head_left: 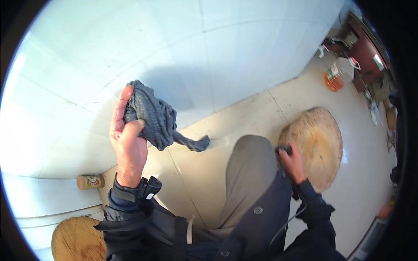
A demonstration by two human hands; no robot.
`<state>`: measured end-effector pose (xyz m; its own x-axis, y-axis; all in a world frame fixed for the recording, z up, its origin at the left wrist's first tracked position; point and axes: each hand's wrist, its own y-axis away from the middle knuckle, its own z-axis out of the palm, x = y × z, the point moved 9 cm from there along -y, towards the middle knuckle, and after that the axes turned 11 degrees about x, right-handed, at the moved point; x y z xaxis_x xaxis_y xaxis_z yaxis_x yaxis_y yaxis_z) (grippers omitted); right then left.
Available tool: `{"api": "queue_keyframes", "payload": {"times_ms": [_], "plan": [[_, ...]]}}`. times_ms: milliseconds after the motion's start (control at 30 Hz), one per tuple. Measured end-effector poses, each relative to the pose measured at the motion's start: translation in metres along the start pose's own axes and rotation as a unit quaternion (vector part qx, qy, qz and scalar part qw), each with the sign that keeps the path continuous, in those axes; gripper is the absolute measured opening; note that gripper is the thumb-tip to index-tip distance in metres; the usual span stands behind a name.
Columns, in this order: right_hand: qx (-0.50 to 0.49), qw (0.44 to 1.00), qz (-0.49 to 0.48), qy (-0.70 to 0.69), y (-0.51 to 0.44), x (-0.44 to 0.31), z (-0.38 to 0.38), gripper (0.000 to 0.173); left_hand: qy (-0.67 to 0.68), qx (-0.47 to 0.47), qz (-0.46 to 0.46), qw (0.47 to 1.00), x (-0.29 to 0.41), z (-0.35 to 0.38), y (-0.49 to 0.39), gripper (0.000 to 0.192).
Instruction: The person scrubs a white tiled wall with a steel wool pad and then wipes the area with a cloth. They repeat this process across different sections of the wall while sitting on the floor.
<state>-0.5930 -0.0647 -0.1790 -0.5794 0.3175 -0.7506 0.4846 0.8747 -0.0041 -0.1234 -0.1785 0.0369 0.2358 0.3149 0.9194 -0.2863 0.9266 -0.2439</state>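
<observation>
My left hand (129,137) is raised in front of the pale tiled wall and grips a crumpled dark grey cloth (153,114). One twisted end of the cloth hangs out to the right. Lower on the right, my right hand (294,161) is beside my knee, at the near edge of a thick round wooden block (318,146). Its fingers are closed around a small black object (285,150), mostly hidden, whose kind I cannot tell.
A jar with a label (90,182) is by the wall at the left. Below it is a round wooden surface (78,239). A large plastic bottle (341,73) with orange liquid stands on the tiled floor (241,114) at the upper right, near a dark red cabinet (365,49).
</observation>
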Motion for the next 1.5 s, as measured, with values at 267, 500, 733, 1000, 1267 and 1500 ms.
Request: {"api": "queue_keyframes", "payload": {"times_ms": [267,500,733,1000,1267,1500], "plan": [[0.033,0.989,-0.141,0.033,0.017,0.008,-0.003,0.036,-0.134,-0.059,0.615,0.775,0.174,0.103,-0.024,0.061],[0.037,0.991,-0.127,0.030,0.016,0.015,-0.002,0.036,-0.497,0.051,0.652,0.570,0.081,0.125,-0.037,0.065],[0.093,0.990,-0.108,0.020,0.021,0.017,0.002,0.038,-0.536,-0.183,0.544,0.618,-0.100,0.114,-0.011,0.061],[0.181,0.961,-0.191,0.083,0.028,0.029,0.006,0.043,-0.596,-0.343,0.284,0.668,-0.285,0.035,0.044,0.048],[0.185,0.963,-0.193,0.039,0.030,0.039,0.004,0.045,-0.375,-0.230,0.494,0.750,-0.148,0.143,0.011,0.032],[0.187,0.964,-0.182,0.042,0.029,0.041,0.003,0.045,-0.369,-0.079,0.665,0.645,-0.029,0.216,-0.022,0.049]]}}
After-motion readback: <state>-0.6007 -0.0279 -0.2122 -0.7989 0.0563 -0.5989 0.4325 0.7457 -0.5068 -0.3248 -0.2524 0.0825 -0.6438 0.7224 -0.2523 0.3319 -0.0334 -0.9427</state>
